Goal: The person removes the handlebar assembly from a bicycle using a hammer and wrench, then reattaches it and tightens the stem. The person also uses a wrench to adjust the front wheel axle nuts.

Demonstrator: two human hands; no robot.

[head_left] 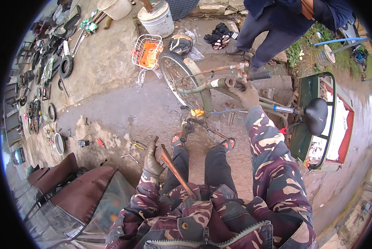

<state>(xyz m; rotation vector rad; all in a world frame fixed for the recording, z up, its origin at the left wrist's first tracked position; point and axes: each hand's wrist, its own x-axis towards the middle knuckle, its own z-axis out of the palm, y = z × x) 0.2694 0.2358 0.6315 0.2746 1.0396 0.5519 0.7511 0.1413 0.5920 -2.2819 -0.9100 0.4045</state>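
A grey work glove covers my left hand (pixel 153 161), which is closed around a tool with a long reddish-brown wooden handle (pixel 175 172). The handle slants down across my jacket; the tool's other end is mostly hidden by the hand. My right hand (pixel 248 96), also gloved, is at the open end of the green frame tube (pixel 224 82) of a cargo tricycle, its fingers bent around the tube. Just beyond the hand lies a rusty handlebar stem (pixel 227 68). A black handlebar grip (pixel 260 75) sticks out beside it. The front wheel (pixel 179 79) is turned sideways to the left.
A person (pixel 269 31) in dark clothes stands close at the far right. The black saddle (pixel 316 116) and cargo box (pixel 346 133) are at my right. Pliers (pixel 138 145) and a red-handled tool (pixel 100 142) lie on the ground. A brown folded cover (pixel 84 193) sits near left.
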